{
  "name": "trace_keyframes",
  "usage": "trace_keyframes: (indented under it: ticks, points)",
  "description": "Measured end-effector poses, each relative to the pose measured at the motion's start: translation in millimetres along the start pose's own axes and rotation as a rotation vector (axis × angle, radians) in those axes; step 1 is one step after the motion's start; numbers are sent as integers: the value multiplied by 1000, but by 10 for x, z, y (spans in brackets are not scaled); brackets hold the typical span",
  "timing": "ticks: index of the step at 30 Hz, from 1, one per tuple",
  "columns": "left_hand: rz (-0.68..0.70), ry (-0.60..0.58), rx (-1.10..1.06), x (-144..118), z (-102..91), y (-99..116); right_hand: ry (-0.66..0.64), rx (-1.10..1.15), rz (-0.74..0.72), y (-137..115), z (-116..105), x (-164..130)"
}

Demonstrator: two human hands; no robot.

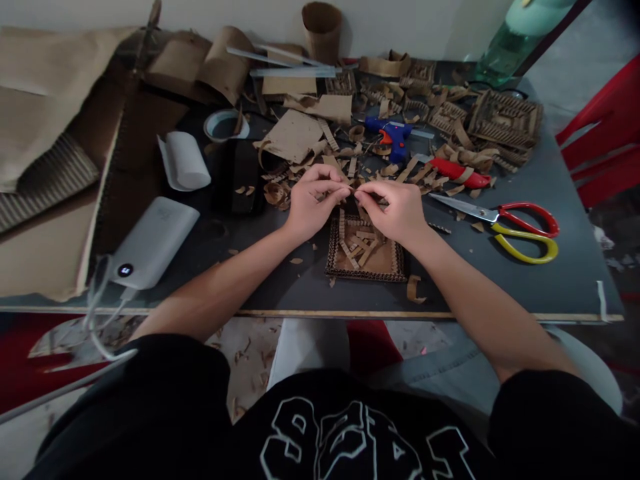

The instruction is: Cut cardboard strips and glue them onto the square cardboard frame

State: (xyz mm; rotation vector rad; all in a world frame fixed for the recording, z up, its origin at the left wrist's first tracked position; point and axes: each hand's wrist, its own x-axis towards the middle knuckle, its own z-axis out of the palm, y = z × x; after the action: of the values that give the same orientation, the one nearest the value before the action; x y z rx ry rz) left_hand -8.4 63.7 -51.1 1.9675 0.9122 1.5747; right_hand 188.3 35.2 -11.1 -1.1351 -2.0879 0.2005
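Observation:
My left hand (318,202) and my right hand (393,207) meet above the middle of the table, thumbs and fingertips pinched together. Between them runs a thin cardboard strip (353,189), mostly covered by the fingers. Just below lies a square cardboard tray (367,275) with a raised rim of corrugated strips. Several loose cardboard strips (361,248) are heaped inside it, and my right hand hides its upper right corner. Scissors (493,217) with one red and one yellow handle lie to the right, blades toward my right hand.
Behind my hands are a blue glue gun (395,137), a red-handled cutter (460,172) and many cardboard scraps. Stacked corrugated squares (505,123) sit at back right, near a green bottle (517,43). A cabled white power bank (156,241) and large cardboard sheets (45,87) occupy the left.

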Motion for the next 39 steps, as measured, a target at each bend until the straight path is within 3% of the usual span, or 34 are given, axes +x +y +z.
trace_keyframes:
  ticks: [12, 23, 39]
  points:
    - [-102, -59, -115, 1, -1, -15, 32, -11, -54, 4, 34, -20]
    - [-72, -86, -71, 10, -4, -2, -13, -47, -57, 21, 45, -36]
    - [33, -36, 22, 4, 7, -17, 79, -64, -25, -8, 1, -12]
